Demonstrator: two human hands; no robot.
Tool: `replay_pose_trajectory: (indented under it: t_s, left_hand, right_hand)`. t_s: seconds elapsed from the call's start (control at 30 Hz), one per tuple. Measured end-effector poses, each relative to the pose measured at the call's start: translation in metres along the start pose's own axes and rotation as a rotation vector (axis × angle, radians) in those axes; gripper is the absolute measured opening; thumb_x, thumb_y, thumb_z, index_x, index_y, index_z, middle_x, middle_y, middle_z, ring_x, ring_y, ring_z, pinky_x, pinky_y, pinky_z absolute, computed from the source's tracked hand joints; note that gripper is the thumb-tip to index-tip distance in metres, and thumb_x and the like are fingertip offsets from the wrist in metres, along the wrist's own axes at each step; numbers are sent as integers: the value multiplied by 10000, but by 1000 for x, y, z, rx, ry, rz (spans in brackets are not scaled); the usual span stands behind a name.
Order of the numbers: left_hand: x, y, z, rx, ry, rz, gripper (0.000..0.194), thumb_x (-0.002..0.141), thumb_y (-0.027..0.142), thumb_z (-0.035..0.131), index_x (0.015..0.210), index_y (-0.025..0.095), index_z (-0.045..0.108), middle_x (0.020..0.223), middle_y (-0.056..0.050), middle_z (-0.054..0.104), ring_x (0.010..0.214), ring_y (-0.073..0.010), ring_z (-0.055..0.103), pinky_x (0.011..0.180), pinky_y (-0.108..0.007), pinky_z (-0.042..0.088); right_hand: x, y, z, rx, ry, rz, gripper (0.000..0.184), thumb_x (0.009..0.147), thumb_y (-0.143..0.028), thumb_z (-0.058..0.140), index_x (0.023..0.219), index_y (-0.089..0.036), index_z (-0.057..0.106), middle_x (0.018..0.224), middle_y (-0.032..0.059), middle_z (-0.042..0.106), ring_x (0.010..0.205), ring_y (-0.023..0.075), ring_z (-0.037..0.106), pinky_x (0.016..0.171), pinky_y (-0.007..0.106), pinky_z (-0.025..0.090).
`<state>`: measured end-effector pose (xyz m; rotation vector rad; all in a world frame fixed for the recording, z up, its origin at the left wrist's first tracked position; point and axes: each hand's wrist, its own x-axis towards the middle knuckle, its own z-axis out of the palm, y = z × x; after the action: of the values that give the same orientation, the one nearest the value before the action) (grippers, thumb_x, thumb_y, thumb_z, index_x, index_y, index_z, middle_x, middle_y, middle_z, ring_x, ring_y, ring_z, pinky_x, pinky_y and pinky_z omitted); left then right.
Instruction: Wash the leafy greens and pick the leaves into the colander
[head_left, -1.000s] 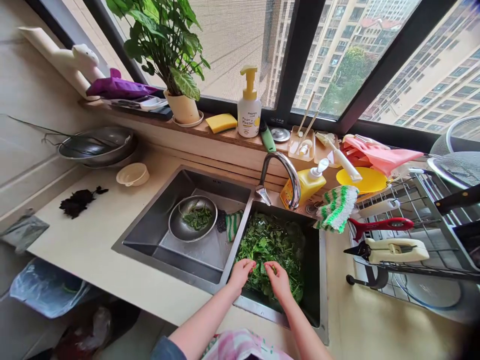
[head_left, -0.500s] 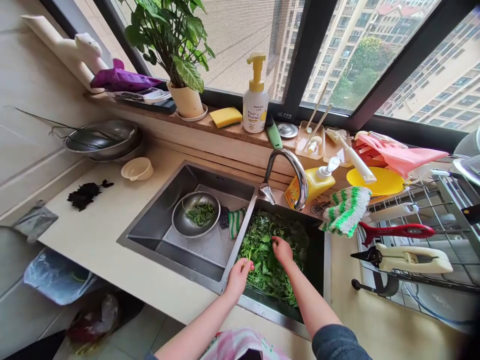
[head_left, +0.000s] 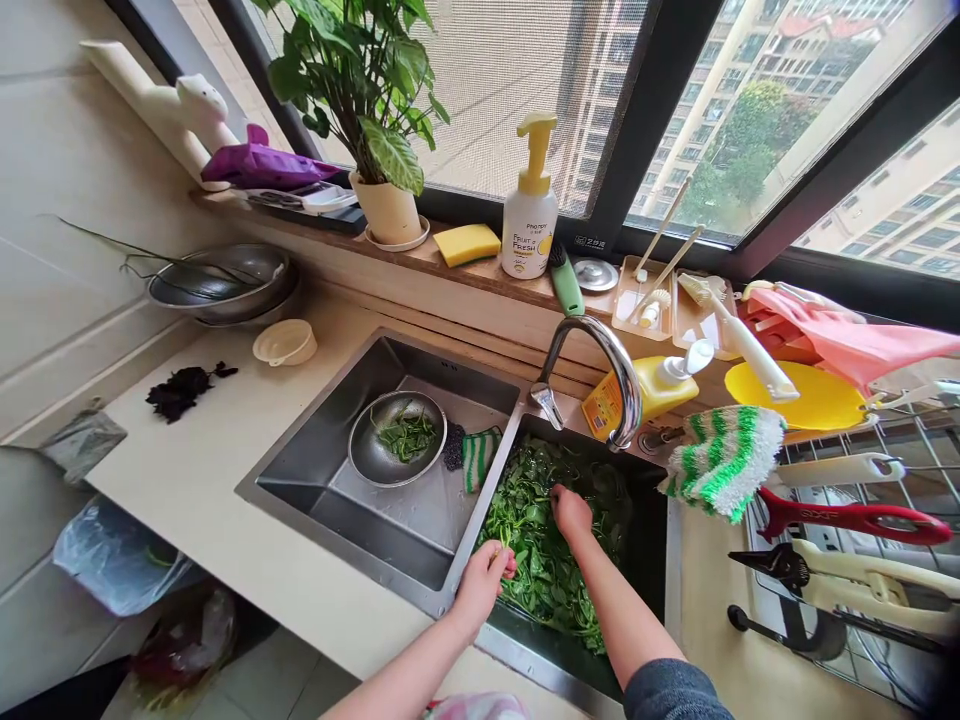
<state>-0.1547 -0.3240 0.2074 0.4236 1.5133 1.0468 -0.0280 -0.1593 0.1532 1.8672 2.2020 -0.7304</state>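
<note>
Loose leafy greens (head_left: 540, 565) float in water and fill much of the right sink basin (head_left: 671, 570). Over the basin's left front edge, my left hand (head_left: 480, 582) is closed in a pinch around some thin green stems. My right hand (head_left: 572, 513) reaches into the greens near the middle of the basin, its fingers curled down among the leaves; the fingertips are partly hidden. In the left sink basin (head_left: 405, 555) stands a metal bowl (head_left: 364, 462) with a small heap of picked greens (head_left: 407, 434).
A chrome faucet (head_left: 589, 330) arches over the right basin. A striped cloth (head_left: 727, 455) hangs at its right, beside a dish rack (head_left: 915, 450) with pruning shears (head_left: 847, 580). Dark scraps (head_left: 187, 388) and a cream plastic bowl (head_left: 285, 343) lie on the left counter (head_left: 225, 450).
My right hand has sunk slightly deeper among the greens, fingers more tucked in. My left hand stays by the basin edge with its stems. The camera view has shifted a little.
</note>
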Motion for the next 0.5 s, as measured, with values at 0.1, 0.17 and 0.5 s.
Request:
replay_pose_trajectory:
  t_s: [0.1, 0.17, 0.5]
  left_hand:
    - [3, 5, 5, -53, -12, -25, 400, 666, 534, 568, 758, 149, 512, 703, -21, 581, 645, -113, 540, 490, -191, 316]
    - [6, 10, 11, -117, -31, -49, 407, 650, 531, 590, 750, 146, 504, 688, -14, 568, 618, -100, 532, 498, -189, 320]
    - [0, 24, 18, -138, -115, 16, 366, 674, 520, 582, 746, 165, 522, 691, -13, 580, 616, -124, 551, 527, -223, 377]
  right_hand:
    - [-10, 6, -2, 222, 63, 35, 230, 805, -307, 454, 917, -226, 638, 816, 50, 681, 760, 188, 616, 610, 248, 390]
    - [-24, 8, -3, 588, 94, 65, 206, 754, -332, 526, 846, -192, 646, 775, 40, 672, 705, 172, 597, 593, 239, 390]
    - [-115, -28, -35, 1876, -482, 370, 345, 573, -365, 751, 833, -176, 626, 471, -66, 523, 322, 28, 347, 334, 160, 260]
